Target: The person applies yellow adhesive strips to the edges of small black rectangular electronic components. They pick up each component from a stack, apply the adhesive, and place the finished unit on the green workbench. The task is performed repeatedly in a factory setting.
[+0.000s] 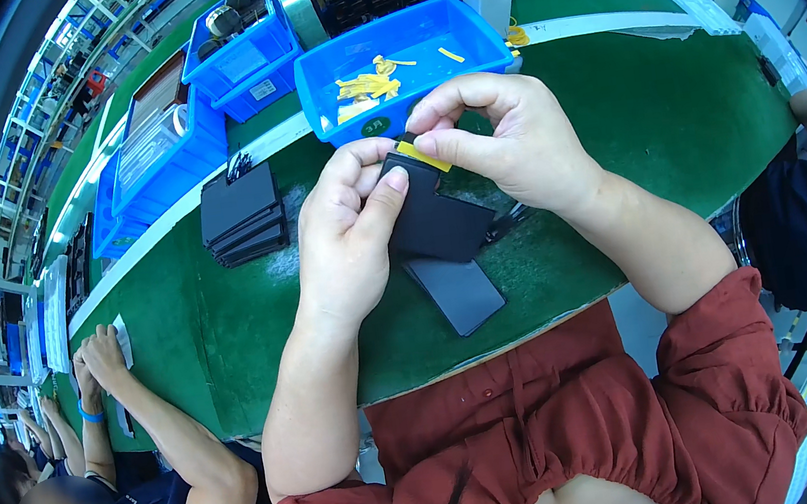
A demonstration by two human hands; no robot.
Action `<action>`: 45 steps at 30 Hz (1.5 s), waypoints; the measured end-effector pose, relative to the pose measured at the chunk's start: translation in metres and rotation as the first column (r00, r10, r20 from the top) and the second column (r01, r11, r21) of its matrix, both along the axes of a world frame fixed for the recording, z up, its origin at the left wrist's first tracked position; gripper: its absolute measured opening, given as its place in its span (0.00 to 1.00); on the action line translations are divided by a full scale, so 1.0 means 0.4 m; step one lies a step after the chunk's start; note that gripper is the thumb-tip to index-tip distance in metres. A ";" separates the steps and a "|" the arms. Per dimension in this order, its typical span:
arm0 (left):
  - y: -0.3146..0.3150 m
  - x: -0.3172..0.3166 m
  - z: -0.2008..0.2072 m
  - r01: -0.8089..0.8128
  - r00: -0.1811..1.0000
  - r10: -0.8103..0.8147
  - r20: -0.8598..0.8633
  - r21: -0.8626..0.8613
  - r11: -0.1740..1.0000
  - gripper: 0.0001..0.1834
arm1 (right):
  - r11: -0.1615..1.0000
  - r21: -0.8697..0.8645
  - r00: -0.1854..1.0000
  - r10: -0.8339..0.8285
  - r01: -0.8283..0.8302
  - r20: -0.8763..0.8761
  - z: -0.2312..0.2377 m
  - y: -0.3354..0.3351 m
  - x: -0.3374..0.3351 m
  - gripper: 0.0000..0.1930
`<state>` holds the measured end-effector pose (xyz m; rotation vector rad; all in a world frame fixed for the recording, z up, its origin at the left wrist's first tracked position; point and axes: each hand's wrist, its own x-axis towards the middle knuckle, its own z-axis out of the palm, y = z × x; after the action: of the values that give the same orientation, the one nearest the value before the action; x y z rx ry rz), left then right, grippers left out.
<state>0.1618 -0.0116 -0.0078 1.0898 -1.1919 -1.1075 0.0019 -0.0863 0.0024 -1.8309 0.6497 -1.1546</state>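
Observation:
My left hand (pixel 345 229) grips a flat black panel (pixel 442 219) by its upper left corner, thumb on top. A short yellow strip (pixel 424 156) lies across the panel's upper end. My right hand (pixel 516 142) is closed on that strip, pinching it between thumb and fingers. Dark thin leads (pixel 509 221) show by the panel's right side. Below the held panel, a dark grey flat piece (pixel 461 295) rests on the green table, partly covered by it.
Behind my hands stands a blue bin (pixel 407 116) with yellow strips (pixel 368 85). Left of me is a stack of black panels (pixel 243 216); beyond it are more blue bins (pixel 165 155). Co-workers sit at left, one with a hand (pixel 104 354) on the table (pixel 669 119), and at right.

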 end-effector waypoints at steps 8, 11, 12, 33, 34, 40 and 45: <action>0.002 0.009 0.004 0.008 0.997 -0.011 0.081 0.031 0.999 0.13 | 0.999 0.008 0.999 0.031 -0.031 0.009 -0.003 0.000 0.003 0.07; 0.001 0.008 0.002 0.020 0.996 -0.022 0.090 0.025 0.999 0.13 | 1.000 0.001 1.000 0.019 -0.019 -0.013 -0.004 0.000 0.003 0.07; 0.001 0.008 0.002 0.014 0.994 -0.017 0.111 0.023 1.000 0.13 | 1.000 -0.005 1.000 0.015 -0.015 -0.007 -0.005 0.001 0.004 0.07; 0.006 -0.017 -0.005 -0.103 0.985 0.119 0.129 -0.123 0.987 0.10 | 0.868 -0.475 0.982 -0.186 0.146 -0.037 -0.036 -0.001 0.023 0.05; 0.006 -0.018 -0.004 -0.126 0.990 0.132 0.039 -0.129 0.984 0.10 | 0.871 -0.473 0.983 -0.177 0.136 -0.043 -0.034 -0.006 0.021 0.05; -0.007 -0.007 -0.014 -0.103 0.995 0.101 -0.025 -0.146 0.984 0.12 | 0.647 -0.746 0.964 -0.264 0.158 -0.026 -0.009 -0.003 0.011 0.06; -0.003 0.000 -0.022 -0.115 0.988 0.128 0.083 -0.144 0.983 0.12 | 0.783 -0.605 0.979 -0.203 0.147 -0.026 -0.012 -0.005 0.010 0.05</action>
<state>0.1619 -0.0127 -0.0164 1.1006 -1.2386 -0.8753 0.0057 -0.0885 -0.0026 -2.4090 0.5456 -1.5362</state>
